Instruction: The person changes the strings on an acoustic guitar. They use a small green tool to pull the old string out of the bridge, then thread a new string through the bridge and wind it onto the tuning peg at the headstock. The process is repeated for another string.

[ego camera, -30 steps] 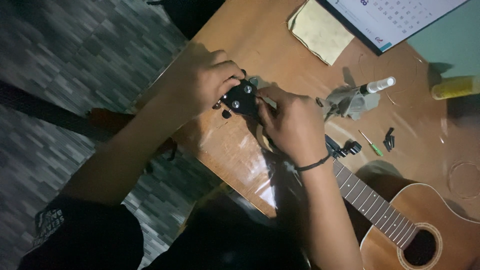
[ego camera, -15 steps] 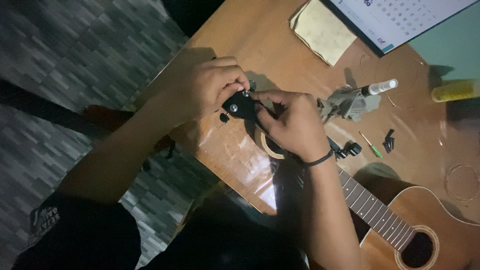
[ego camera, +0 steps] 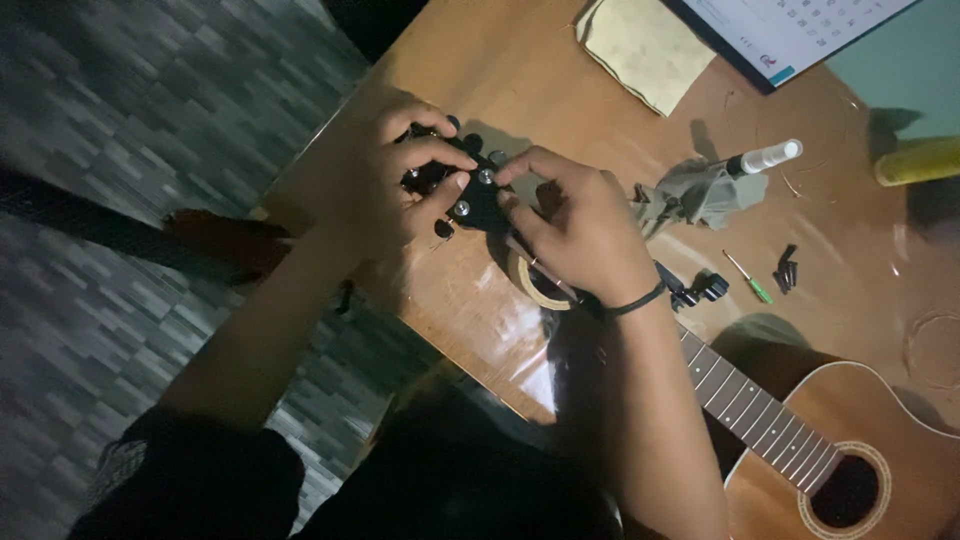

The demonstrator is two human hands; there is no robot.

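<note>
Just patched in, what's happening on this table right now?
A person has both hands on the black headstock of an acoustic guitar lying across the wooden table. The left hand holds it at the tuning pegs; the right hand pinches near its face. A green screwdriver and tape roll lie nearby.

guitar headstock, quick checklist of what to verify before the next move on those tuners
1. Left hand gripping the guitar headstock: ok.
2. Right hand fingertips on the headstock's face: ok.
3. Guitar neck supported on the table: ok.
4. Green-handled screwdriver in hand: not ok, it lies on the table.
5. Loose black parts kept away from the table edge: ok.
6. Tuners seated tight: cannot tell.
</note>
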